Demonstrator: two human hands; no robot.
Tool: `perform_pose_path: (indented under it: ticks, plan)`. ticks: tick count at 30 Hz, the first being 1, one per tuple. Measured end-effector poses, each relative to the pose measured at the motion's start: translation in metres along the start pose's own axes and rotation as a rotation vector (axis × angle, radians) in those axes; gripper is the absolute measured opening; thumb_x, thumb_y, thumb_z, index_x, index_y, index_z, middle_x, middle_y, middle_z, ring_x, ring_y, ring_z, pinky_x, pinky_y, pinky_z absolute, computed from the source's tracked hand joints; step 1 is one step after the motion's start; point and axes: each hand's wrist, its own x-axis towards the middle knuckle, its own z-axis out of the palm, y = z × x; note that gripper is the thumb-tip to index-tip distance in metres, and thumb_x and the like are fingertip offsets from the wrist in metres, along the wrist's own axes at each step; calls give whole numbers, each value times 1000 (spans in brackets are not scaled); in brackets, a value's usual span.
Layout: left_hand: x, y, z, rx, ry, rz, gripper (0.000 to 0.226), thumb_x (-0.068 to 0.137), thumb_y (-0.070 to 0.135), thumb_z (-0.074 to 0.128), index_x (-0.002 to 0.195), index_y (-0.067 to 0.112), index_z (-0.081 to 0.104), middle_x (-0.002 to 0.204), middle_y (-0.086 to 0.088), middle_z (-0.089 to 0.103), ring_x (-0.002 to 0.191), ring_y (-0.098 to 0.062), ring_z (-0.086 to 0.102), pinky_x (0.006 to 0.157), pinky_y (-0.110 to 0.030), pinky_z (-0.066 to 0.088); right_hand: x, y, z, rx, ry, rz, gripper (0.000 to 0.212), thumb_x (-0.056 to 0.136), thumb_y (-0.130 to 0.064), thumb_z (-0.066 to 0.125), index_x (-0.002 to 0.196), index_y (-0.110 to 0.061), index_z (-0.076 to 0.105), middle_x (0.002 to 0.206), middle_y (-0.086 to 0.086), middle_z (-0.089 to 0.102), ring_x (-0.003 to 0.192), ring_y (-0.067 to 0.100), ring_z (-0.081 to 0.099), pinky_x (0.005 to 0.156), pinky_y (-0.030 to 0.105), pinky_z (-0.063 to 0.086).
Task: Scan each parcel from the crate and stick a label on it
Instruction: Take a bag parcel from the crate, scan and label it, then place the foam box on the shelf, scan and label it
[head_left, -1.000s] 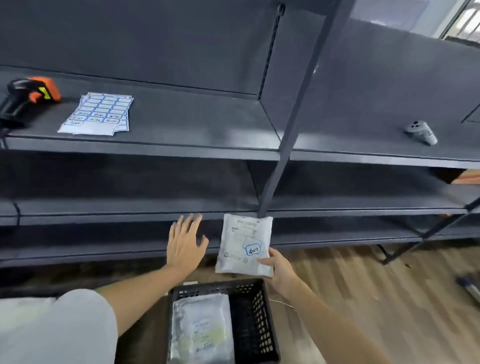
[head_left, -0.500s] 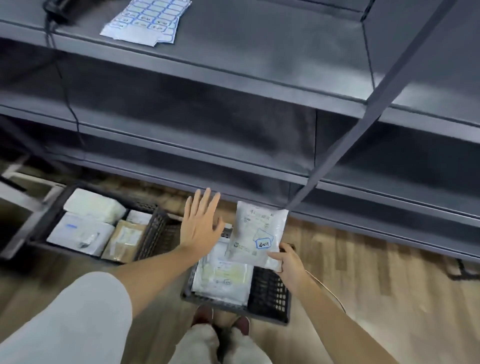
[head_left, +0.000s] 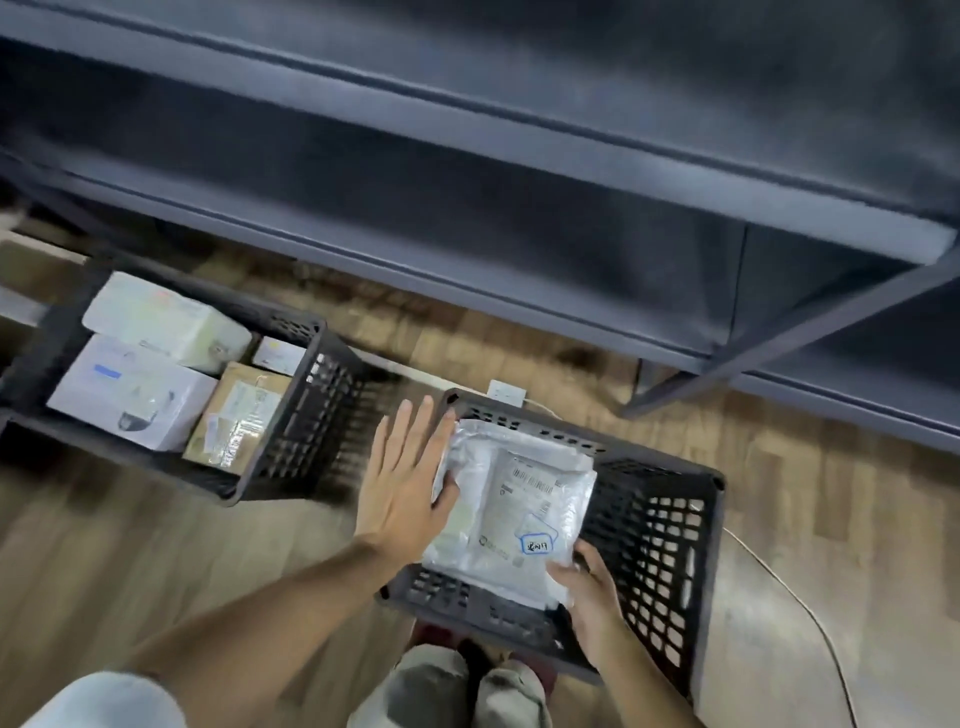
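Note:
A white padded parcel (head_left: 524, 499) with a barcode and a blue-edged handwritten label (head_left: 537, 544) lies over the near black crate (head_left: 670, 535) on the floor. My right hand (head_left: 584, 577) pinches its lower right corner. Straight-fingered, my left hand (head_left: 405, 473) is beside the parcel's left edge, thumb at the edge. More pale parcels show under it in the crate. A second black crate (head_left: 306, 415) to the left holds several boxes and parcels, among them a white box (head_left: 130, 395) and a brown parcel (head_left: 239, 415).
Dark metal shelving (head_left: 519, 156) runs across the top, with an upright post (head_left: 779, 343) reaching the wooden floor at the right. A thin cable (head_left: 789, 587) trails over the floor to the right of the near crate. My knees (head_left: 452, 691) are at the bottom.
My view has tilted from the shelf down to the floor. The right hand has lowered the labelled parcel from in front of the shelves down onto the near crate, and the left hand followed beside it.

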Motion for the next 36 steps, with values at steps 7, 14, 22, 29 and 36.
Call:
perform_pose_path:
  ticks: [7,14,22,29,36]
  plan:
    - [9,-28,96,16,-48,-25,65,86,36,37,146,11,33,154,-14,26,141,-34,19,113,-47,12,115,35,25,-137,-13,30,56,86,-9,69,135,-25,48,120,-2,47,118,19,46,98,34,32]
    - [7,-40,128,47,-155,-73,61,86,31,51,142,8,42,148,-17,39,136,-39,36,110,-56,28,143,42,59,-557,219,-41,45,90,-14,60,130,-4,41,126,18,57,103,33,58,76,31,43]
    - [7,-15,69,15,-192,-97,68,95,35,46,151,19,12,159,-6,7,147,-29,4,118,-39,-5,65,-20,50,-899,177,-236,54,97,-29,48,144,-10,31,141,16,42,127,32,43,102,40,40]
    - [-10,26,-81,-17,-95,-118,64,96,45,20,152,20,3,160,-3,5,148,-25,0,117,-34,-16,-94,-128,65,-1289,185,-663,57,98,-39,39,150,-22,23,153,-3,31,140,16,27,117,32,19]
    - [-36,21,-238,-72,-24,-259,64,96,50,23,153,29,3,160,7,-4,147,-14,-10,115,-31,-15,-263,-207,107,-1373,164,-853,56,97,-39,38,149,-22,25,151,-2,33,140,19,28,118,37,15]
